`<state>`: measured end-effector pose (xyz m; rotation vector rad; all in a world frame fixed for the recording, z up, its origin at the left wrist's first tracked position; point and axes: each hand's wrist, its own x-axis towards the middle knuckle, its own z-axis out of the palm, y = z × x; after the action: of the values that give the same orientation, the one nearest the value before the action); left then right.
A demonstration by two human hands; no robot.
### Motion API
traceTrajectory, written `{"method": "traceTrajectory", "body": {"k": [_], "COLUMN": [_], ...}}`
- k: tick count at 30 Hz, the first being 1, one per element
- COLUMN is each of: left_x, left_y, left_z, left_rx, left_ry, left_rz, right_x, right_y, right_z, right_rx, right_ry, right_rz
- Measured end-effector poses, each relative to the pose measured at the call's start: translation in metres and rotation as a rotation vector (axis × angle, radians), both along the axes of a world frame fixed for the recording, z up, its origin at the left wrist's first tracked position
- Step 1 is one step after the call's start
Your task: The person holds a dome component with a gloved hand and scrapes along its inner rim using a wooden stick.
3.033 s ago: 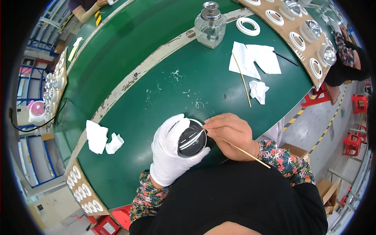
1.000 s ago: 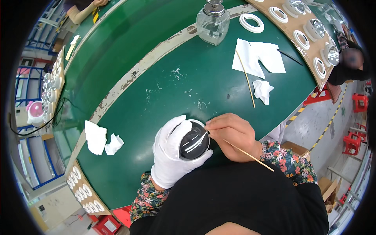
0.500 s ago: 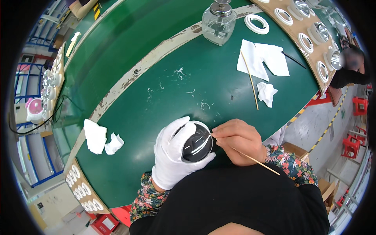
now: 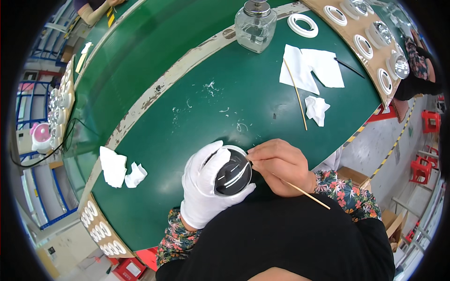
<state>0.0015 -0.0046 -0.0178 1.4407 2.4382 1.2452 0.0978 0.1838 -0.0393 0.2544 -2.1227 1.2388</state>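
Note:
My left hand point(image 4: 201, 187), in a white glove, is wrapped around a round white-rimmed part with a glossy dark face point(image 4: 234, 177). Its fingers curl over the far rim and the thumb lies along the near side. My bare right hand point(image 4: 282, 166) pinches a thin wooden stick point(image 4: 307, 194), whose back end sticks out toward my sleeve. The pinching fingertips meet the right edge of the round part; the stick's front tip is hidden there. Bright streaks of reflected light cross the dark face.
Beyond my hands, white shavings point(image 4: 210, 86) lie on the green table point(image 4: 164, 136). White cloths point(image 4: 300, 70), another stick point(image 4: 296, 96), a glass bottle point(image 4: 255, 28) and a white ring point(image 4: 302, 25) are farther off. A board point(image 4: 349, 41) of rings and lamps stands right; folded cloth point(image 4: 113, 167) lies left.
My right hand has shifted slightly left with the stick, its fingertips now closer against the rim. The stick's tip, earlier visible at the dark face, is now hidden.

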Motion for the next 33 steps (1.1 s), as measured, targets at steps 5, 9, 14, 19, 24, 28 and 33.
{"method": "traceTrajectory", "body": {"k": [5,9,14,19,24,28,33], "left_x": [0.0000,-0.0006,0.0001,0.0001,0.0008,0.0009,0.0001], "left_y": [0.0000,-0.0004,0.0002,0.0012,0.0012,0.0021,0.0014], "left_z": [0.0000,0.0002,0.0030,0.0015,0.0006,0.0004,0.0014], "left_rx": [0.013,0.010,-0.003,0.009,0.011,0.020,0.024], "left_ry": [-0.002,0.000,0.007,0.018,0.040,0.037,0.054], "left_rz": [0.007,0.005,0.008,0.001,0.004,-0.002,-0.010], "right_x": [0.0058,0.0069,0.0055,0.0046,0.0077,0.0058,0.0025], "right_y": [0.0002,0.0004,0.0000,-0.0007,0.0006,-0.0001,-0.0019], "right_z": [-0.0028,-0.0014,-0.0050,-0.0036,-0.0031,-0.0021,-0.0043], "right_rx": [-0.022,-0.013,0.007,0.009,0.001,0.002,-0.010], "right_ry": [0.013,0.021,0.023,0.020,0.037,0.035,0.025], "right_rz": [0.015,0.032,0.025,0.009,0.041,0.020,0.009]}}
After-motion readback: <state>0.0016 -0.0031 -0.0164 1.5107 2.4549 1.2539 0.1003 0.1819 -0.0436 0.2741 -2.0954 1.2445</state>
